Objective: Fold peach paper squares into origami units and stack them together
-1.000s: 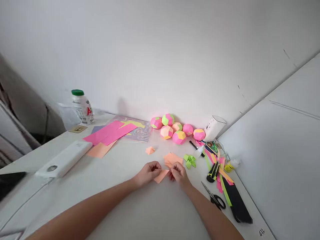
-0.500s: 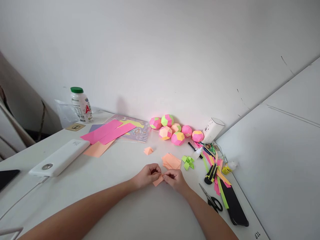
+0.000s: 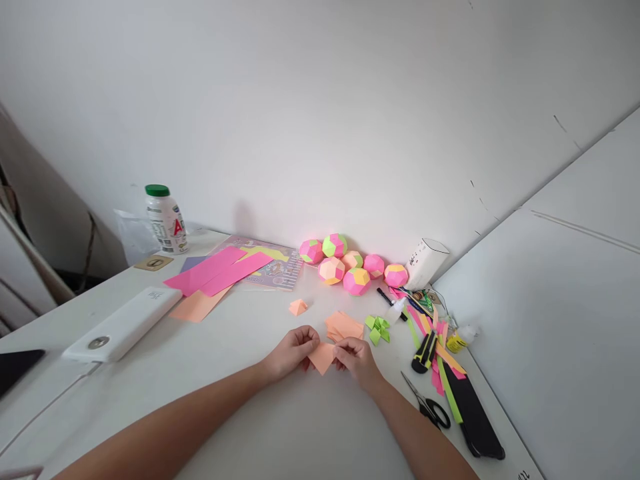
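Fingers (image 3: pixel 309 347), left and right, pinch peach paper (image 3: pixel 322 360) (near corner free).

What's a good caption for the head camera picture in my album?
Left hand and right hand hold one piece of peach paper before colourful faceted paper balls by the wall.

From the head, the camera looks forward and down over the white, flat tabletop (image 3: pixel 280 427), close above its near side. Its wide view reaches the smooth white wall (image 3: pixel 320 120) behind the tabletop and the flat white panel (image 3: pixel 565 320) right of it.
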`<state>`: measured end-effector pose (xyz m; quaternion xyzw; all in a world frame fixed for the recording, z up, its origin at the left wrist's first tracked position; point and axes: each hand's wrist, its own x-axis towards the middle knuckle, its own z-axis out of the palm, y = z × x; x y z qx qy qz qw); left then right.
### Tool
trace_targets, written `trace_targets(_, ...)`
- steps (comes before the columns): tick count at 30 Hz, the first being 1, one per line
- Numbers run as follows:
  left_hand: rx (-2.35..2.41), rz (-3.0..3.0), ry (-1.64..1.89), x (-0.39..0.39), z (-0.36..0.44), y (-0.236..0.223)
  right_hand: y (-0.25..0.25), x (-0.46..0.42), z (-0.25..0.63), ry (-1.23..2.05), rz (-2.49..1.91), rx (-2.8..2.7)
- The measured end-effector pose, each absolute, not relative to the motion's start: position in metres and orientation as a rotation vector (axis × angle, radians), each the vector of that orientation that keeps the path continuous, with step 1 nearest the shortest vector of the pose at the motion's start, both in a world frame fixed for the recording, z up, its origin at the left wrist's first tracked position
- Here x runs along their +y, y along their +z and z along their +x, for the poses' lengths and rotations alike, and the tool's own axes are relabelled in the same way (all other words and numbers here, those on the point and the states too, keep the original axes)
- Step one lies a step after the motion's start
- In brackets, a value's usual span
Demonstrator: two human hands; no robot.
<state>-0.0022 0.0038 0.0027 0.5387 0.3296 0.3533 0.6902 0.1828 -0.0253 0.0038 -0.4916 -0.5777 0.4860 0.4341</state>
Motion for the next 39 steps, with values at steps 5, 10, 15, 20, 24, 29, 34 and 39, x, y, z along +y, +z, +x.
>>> trace_targets(5,0.689,1.17,0.809,0.003,-0.001,0.004,0.001,-0.024,0.184,1.243,-1.187,-1.415)
trace_targets(10,0.686,1.12,0.819,0.004,-0.002,0.005,-0.002,-0.024,0.186,1.227,-1.17,-1.454)
trace_targets(15,0.688,1.173,0.824,0.003,-0.004,0.007,-0.005,-0.023,0.188,1.198,-1.186,-1.56)
trace_targets(20,0.638,1.245,0.782,0.002,-0.005,0.005,-0.007,-0.021,0.188,1.204,-1.173,-1.5)
trace_targets(24,0.621,1.228,0.758,0.003,-0.005,0.003,-0.009,-0.02,0.188,1.209,-1.168,-1.487)
trace_targets(29,0.589,1.175,0.801,0.006,-0.004,-0.002,-0.011,-0.019,0.189,1.24,-1.123,-1.458)
trace_targets(34,0.625,1.214,0.854,0.008,-0.003,-0.008,-0.011,-0.018,0.189,1.311,-1.114,-1.425)
trace_targets(39,0.623,1.234,0.844,0.008,-0.003,-0.009,-0.007,-0.02,0.188,1.374,-1.139,-1.44)
